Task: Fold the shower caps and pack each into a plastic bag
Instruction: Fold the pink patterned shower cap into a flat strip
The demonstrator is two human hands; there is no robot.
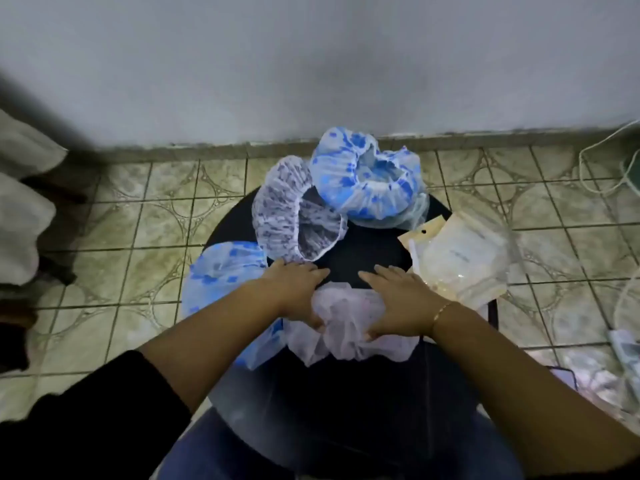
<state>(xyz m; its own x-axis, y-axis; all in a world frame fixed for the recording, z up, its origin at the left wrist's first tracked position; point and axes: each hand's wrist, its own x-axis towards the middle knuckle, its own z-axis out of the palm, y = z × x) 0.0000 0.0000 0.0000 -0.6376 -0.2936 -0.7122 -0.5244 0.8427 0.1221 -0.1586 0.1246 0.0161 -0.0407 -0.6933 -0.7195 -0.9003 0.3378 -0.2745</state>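
A pale pink shower cap (349,327) lies crumpled at the near edge of a round black stool (360,258). My left hand (296,289) presses flat on its left side with straight fingers, thumb tucked under the fabric. My right hand (398,299) presses flat on its right side in the same way. A purple-patterned cap (294,216) stands open behind my left hand. A blue-patterned cap (367,178) sits at the back of the stool. Another blue cap (221,278) hangs off the left edge. A stack of clear plastic bags (460,258) lies on the right.
The stool stands on a tiled floor (138,216) close to a grey wall (311,64). White cables (602,168) lie on the floor at the right. Pale fabric (20,202) hangs at the left edge. More packaging (620,355) lies at the lower right.
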